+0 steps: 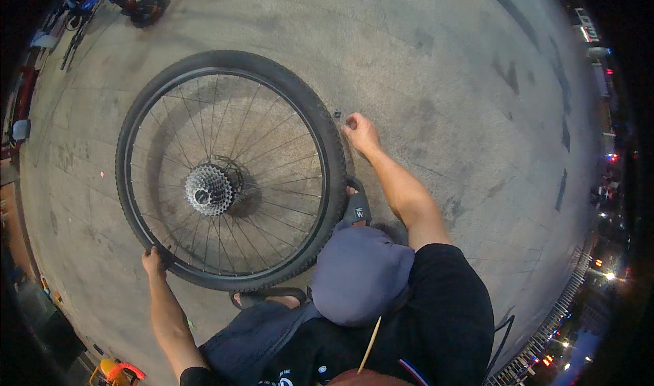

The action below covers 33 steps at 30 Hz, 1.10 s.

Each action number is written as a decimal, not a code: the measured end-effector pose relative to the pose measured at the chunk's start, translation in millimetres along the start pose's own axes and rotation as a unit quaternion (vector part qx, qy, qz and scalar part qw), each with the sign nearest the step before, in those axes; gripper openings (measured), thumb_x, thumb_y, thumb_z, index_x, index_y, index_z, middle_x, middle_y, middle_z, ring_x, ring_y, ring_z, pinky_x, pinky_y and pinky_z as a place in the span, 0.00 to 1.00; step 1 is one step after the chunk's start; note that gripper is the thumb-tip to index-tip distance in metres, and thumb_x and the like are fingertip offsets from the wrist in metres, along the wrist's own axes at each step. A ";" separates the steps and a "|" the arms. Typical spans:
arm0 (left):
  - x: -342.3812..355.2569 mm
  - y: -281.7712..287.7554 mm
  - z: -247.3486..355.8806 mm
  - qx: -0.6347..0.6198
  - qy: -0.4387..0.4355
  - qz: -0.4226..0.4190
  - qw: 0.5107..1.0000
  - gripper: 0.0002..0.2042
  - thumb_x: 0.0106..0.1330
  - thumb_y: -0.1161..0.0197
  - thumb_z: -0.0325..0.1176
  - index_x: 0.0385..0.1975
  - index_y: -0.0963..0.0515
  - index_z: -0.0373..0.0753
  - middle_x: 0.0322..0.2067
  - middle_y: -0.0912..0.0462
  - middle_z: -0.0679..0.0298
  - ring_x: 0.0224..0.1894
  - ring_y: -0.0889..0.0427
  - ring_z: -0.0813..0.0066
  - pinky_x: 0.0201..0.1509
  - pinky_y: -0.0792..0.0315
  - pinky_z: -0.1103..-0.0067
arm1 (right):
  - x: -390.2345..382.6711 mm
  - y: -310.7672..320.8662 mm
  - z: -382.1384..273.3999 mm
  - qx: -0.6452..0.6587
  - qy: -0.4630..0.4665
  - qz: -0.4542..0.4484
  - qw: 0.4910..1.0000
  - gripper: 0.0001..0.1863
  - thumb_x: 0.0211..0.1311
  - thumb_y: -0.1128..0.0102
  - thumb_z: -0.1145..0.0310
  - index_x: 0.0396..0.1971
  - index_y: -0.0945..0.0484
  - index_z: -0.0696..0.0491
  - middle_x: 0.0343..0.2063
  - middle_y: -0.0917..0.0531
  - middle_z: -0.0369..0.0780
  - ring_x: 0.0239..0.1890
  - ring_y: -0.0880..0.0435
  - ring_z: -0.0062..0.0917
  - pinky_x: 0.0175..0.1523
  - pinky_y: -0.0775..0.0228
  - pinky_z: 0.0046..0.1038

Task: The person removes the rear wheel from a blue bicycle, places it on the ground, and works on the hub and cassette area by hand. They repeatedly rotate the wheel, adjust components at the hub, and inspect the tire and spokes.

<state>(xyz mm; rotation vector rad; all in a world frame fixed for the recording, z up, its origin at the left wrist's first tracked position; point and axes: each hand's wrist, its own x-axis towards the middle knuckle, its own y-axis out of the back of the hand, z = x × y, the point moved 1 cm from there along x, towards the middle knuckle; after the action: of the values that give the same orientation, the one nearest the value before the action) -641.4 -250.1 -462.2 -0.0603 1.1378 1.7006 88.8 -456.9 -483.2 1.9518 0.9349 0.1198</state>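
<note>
A bicycle wheel (330, 141) with a black knobby tyre and thin spokes takes up the middle left. Its silver cassette (206, 190) faces up, with a disc rotor partly showing behind it. My left hand (155, 261) is closed round the tyre and rim at the wheel's near left edge. To the right of the tyre, my right hand (362, 134) is apart from it with its fingers curled together. Whatever those fingers hold, if anything, is too small to make out. Just beside their tips a small dark piece (336, 114) shows against the ground.
My sandalled feet (358, 205) are close against the wheel's near side. A grey-blue cap (361, 274) covers part of the lower middle. At the far left stands a blue-framed wheeled thing (85, 5) with a black tyre. An orange-red object (119, 371) lies at the lower left.
</note>
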 end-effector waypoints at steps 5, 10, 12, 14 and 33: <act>-8.9 -10.1 11.6 0.010 0.002 -0.029 1.000 0.18 0.68 0.40 0.33 0.52 0.30 0.27 0.39 0.18 0.54 0.35 0.15 0.62 0.39 0.20 0.69 | 2.6 6.5 3.7 0.026 0.052 0.011 0.998 0.18 0.55 0.30 0.66 0.46 0.20 0.54 0.37 0.15 0.44 0.37 0.16 0.34 0.45 0.24 0.34; -7.3 -7.8 4.3 0.002 0.002 -0.005 1.000 0.16 0.68 0.40 0.34 0.51 0.28 0.32 0.35 0.17 0.58 0.30 0.17 0.68 0.27 0.23 0.73 | 3.0 1.4 -5.4 0.041 0.024 -0.014 0.999 0.19 0.56 0.32 0.64 0.47 0.21 0.52 0.38 0.15 0.44 0.42 0.16 0.35 0.50 0.25 0.35; -2.2 -5.9 -2.2 -0.024 0.007 -0.019 1.000 0.15 0.68 0.40 0.34 0.51 0.28 0.33 0.35 0.17 0.59 0.29 0.17 0.69 0.27 0.24 0.74 | 6.2 -3.1 -3.7 0.072 0.000 -0.007 0.997 0.19 0.56 0.31 0.64 0.47 0.21 0.52 0.38 0.15 0.44 0.42 0.16 0.33 0.50 0.25 0.33; -1.3 -3.6 -4.8 -0.020 0.015 -0.024 0.999 0.15 0.69 0.40 0.33 0.51 0.28 0.33 0.34 0.17 0.59 0.28 0.17 0.70 0.26 0.24 0.74 | 6.6 -5.8 -3.4 0.135 -0.023 -0.008 0.991 0.19 0.56 0.31 0.65 0.48 0.21 0.53 0.39 0.15 0.43 0.43 0.16 0.31 0.51 0.25 0.32; -24.8 -13.0 18.2 0.015 0.007 -0.031 0.999 0.25 0.65 0.39 0.33 0.60 0.31 0.27 0.42 0.17 0.53 0.39 0.17 0.65 0.42 0.22 0.72 | 3.6 36.4 -11.0 0.454 -0.067 -0.086 0.884 0.24 0.57 0.34 0.71 0.54 0.26 0.57 0.37 0.20 0.36 0.36 0.21 0.21 0.40 0.27 0.25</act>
<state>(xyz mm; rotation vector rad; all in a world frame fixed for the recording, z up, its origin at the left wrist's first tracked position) -611.8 -255.0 -447.5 -0.0883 1.1596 1.6313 107.0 -456.6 -449.7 2.6486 1.1837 -0.6658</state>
